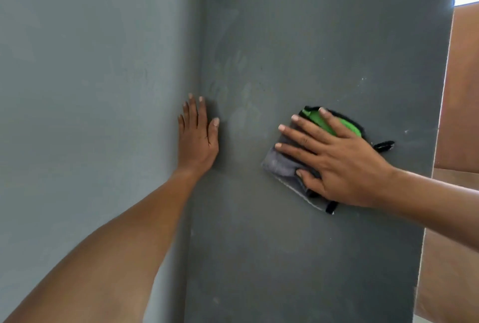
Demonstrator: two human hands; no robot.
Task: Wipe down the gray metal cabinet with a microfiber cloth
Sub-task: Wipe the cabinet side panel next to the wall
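Mid-frame, the right hand (339, 164) presses a folded cloth (285, 167) with spread fingers on the smudged gray cabinet (298, 37), the left hand (198, 136) flat, fingers straight, at its corner edge.

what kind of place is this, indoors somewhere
Probably indoors, perhaps a storage or utility corner, though little shows. A tall gray cabinet fills the view, a brown panel stands beside it, and daylight enters at the top right. The right hand presses a cloth on it.

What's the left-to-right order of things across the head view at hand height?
Lighter gray cabinet face → left hand, flat at the corner → smudged darker cabinet panel → right hand pressing the microfiber cloth → brown surface.
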